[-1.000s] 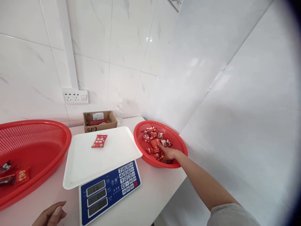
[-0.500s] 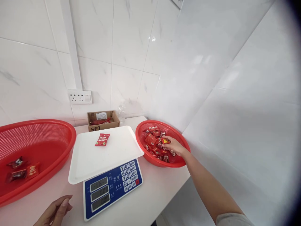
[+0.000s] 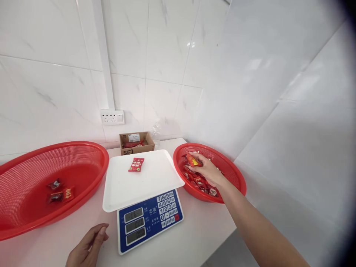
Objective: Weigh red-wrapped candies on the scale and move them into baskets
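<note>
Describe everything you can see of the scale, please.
The scale looks plastic: a flat white tray on top and a blue front with three small displays at left and a keypad at right. It stands on the white table between the left basket and the right basket, both red, and is turned slightly. One red packet lies on the tray's far part. The left hand rests near its front corner, not touching.

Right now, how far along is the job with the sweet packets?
Done: three packets lie in the large basket, and one packet sits on the scale tray. In hand: the right hand holds a red packet over the small basket; the left hand rests on the counter beside the scale. Left: a pile of packets in the small basket, so most looks undone.
</note>
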A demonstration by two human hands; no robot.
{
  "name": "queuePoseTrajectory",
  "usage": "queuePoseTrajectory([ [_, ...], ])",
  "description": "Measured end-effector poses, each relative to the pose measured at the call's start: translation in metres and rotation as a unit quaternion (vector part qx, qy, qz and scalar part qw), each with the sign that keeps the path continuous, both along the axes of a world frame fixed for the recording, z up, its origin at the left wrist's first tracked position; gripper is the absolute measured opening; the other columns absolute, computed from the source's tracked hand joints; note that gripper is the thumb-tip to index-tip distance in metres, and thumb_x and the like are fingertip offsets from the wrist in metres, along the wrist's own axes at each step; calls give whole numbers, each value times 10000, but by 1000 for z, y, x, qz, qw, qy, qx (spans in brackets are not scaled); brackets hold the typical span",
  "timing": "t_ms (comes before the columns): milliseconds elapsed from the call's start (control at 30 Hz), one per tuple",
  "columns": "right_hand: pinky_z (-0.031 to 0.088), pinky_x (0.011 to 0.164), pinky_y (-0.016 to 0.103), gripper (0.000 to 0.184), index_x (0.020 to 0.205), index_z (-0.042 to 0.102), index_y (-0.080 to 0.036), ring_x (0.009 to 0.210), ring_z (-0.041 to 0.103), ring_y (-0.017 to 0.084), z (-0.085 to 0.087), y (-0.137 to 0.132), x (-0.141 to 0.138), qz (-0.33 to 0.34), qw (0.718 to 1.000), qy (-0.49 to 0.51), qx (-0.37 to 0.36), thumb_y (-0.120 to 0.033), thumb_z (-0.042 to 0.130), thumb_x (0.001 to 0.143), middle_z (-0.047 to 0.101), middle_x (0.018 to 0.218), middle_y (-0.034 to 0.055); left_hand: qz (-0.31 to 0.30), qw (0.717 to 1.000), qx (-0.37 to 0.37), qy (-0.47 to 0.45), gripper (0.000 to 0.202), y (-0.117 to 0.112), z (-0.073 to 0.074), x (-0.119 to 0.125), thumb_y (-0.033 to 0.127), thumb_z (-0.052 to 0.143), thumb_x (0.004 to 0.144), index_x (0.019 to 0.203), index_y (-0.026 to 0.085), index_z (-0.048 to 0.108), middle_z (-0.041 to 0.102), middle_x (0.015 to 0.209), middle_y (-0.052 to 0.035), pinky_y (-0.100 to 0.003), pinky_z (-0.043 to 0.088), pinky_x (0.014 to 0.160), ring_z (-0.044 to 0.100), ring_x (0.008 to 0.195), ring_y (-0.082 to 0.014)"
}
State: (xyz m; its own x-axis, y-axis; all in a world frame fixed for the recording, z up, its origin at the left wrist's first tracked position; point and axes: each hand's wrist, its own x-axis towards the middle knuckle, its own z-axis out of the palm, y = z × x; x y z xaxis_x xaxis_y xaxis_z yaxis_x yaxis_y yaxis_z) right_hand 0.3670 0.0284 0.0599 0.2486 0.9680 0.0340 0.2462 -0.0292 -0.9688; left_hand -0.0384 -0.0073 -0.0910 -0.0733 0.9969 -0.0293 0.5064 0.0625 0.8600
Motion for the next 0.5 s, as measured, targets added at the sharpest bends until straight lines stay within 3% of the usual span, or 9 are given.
queuePoseTrajectory([
  [67,489,840,313,563,1175,547,-274,990,596,187,3,8,-31,34,997,-62,27,-183,680,635,586,1181,20,-3,1000,5,7,569,-2,7,5,726,449,662,889,238,635,684,735,-18,-271,535,691,675,777,-219],
  [167,521,696,317,593,1214,513,-247,812,624,173,-2,23,-71,104,989,-104,18,-150,635,642,593,1116,41,-4,1000,18,13,529,-4,15,9,696,445,694,871,234,633,671,726,-18,-275,527,689,664,760,-213],
  [233,514,740,337,598,1222,502,-231,846,617,181,-9,35,-90,129,983,-126,35,-159,639,644,569,1141,55,1,1000,22,7,510,-6,17,9,680,447,707,868,234,634,669,741,-21,-278,528,689,659,753,-209],
  [367,393,970,368,590,1228,498,-232,1128,505,207,-18,49,-105,130,969,-190,89,-154,639,660,517,1233,61,5,1000,16,-3,505,-8,23,10,674,445,709,852,230,639,668,733,-25,-283,528,670,653,737,-211],
  [500,389,974,365,615,1267,461,-261,1143,494,202,-17,42,-103,137,961,-225,82,-150,609,681,496,1247,56,1,1000,14,-2,499,-9,29,14,668,437,713,838,230,642,664,711,-23,-280,517,657,648,731,-211],
])
